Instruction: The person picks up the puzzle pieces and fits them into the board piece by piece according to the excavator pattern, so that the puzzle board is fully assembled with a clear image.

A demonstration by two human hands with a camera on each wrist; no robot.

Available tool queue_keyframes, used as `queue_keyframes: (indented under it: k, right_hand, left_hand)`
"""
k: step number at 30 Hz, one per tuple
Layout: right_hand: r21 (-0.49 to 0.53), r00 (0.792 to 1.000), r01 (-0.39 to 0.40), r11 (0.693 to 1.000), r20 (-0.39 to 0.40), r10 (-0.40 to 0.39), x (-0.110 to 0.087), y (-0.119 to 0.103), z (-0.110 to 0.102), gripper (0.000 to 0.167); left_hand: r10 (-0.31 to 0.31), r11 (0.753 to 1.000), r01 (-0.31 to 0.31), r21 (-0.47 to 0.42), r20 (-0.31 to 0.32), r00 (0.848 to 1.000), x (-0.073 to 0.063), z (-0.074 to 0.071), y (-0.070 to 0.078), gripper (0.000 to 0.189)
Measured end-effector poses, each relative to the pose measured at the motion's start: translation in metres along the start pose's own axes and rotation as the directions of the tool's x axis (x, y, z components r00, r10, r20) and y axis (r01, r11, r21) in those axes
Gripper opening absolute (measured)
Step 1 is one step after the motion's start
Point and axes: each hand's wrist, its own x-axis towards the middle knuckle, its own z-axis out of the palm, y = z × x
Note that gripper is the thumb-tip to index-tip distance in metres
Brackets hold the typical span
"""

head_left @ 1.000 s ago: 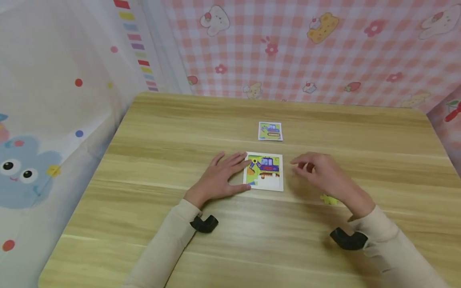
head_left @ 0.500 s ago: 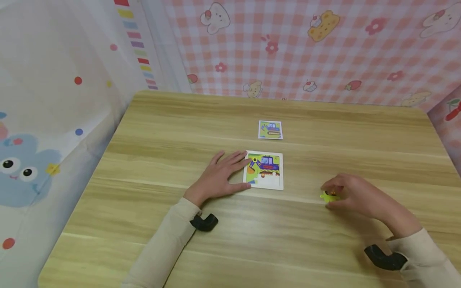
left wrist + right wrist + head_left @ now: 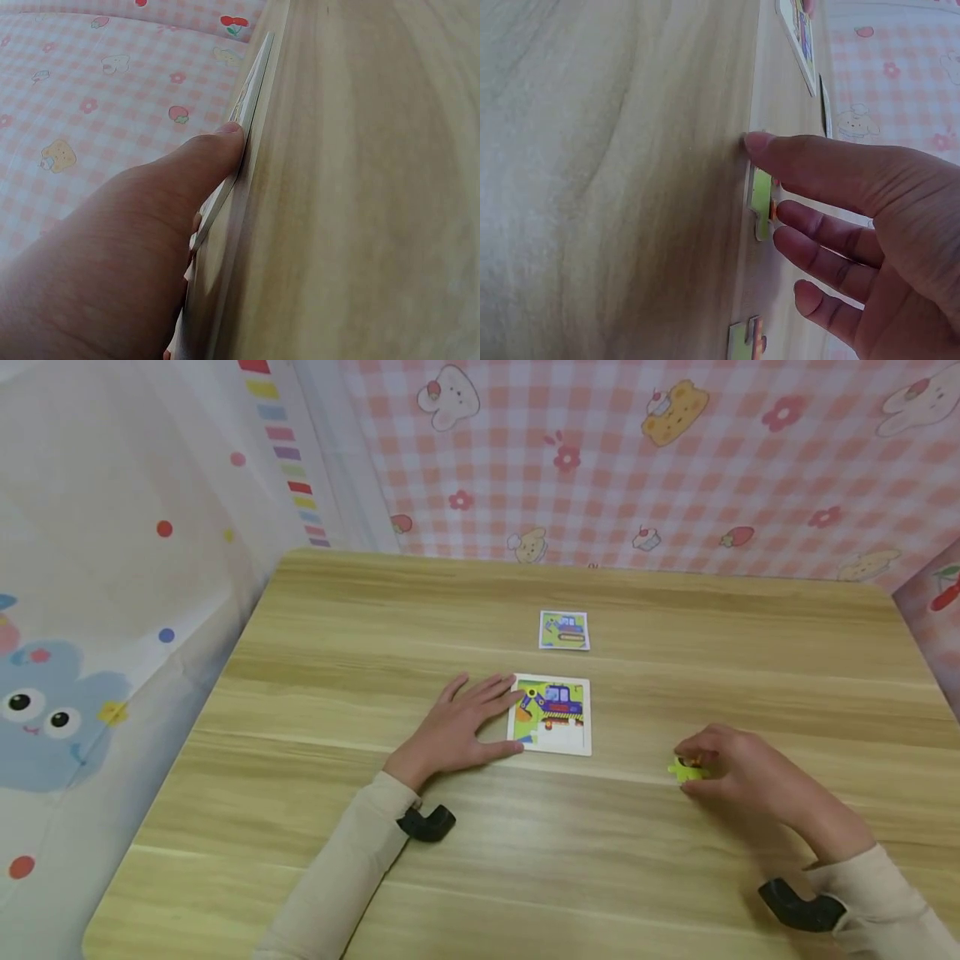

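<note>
A square jigsaw puzzle tray point(image 3: 587, 718) with a white border lies mid-table, showing a partly filled digger picture with a white gap at its lower right. My left hand point(image 3: 453, 731) rests at its left side, fingers spread over the border; the thumb presses the tray's edge point(image 3: 251, 112) in the left wrist view. To the right, my right hand point(image 3: 757, 777) pinches a yellow-green jigsaw piece point(image 3: 686, 772) by its edges, down at the table. The right wrist view shows this jigsaw piece point(image 3: 760, 196) between thumb and curled fingers.
Behind the tray lies a small picture card point(image 3: 564, 631) with the same digger. Another jigsaw piece point(image 3: 741, 341) lies near the right hand, hidden behind it in the head view. The wooden table point(image 3: 375, 610) ends at a pink checked cloth point(image 3: 600, 468).
My right hand has moved from beside the tray, right and toward me, to the yellow-green jigsaw piece, and its fingers have closed around it. The left hand and tray have stayed put.
</note>
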Motion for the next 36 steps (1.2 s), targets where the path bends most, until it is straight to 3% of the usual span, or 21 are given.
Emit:
queue_keyframes:
  k: [11, 16, 23, 32, 36]
  right_hand:
    - [0.08, 0.998, -0.03, 0.996, -0.051, 0.034, -0.004, 0.0, 0.005, 0.033]
    - [0.076, 0.996, 0.004, 0.997, -0.087, 0.003, -0.005, 0.001, 0.007, 0.029]
    - [0.088, 0.994, -0.022, 0.996, -0.107, 0.031, -0.005, 0.004, 0.01, 0.028]
    - [0.097, 0.987, 0.037, 0.995, -0.162, -0.021, -0.004, 0.002, 0.013, 0.027]
    - [0.07, 0.969, 0.093, 0.993, -0.234, -0.075, -0.004, -0.003, 0.014, 0.024]
  left_hand:
    - [0.002, 1.0, -0.002, -0.013, -0.011, 1.0, 0.0, -0.001, 0.0, 0.083]
    - [0.002, 1.0, -0.002, -0.015, -0.01, 1.0, 0.0, -0.001, 0.0, 0.083]
    - [0.007, 1.0, -0.007, -0.004, -0.01, 1.0, 0.0, -0.001, 0.0, 0.084]
    - [0.006, 1.0, -0.006, -0.003, -0.011, 1.0, 0.0, -0.001, -0.001, 0.084]
    - [0.01, 1.0, -0.011, -0.005, -0.009, 1.0, -0.001, -0.002, 0.0, 0.083]
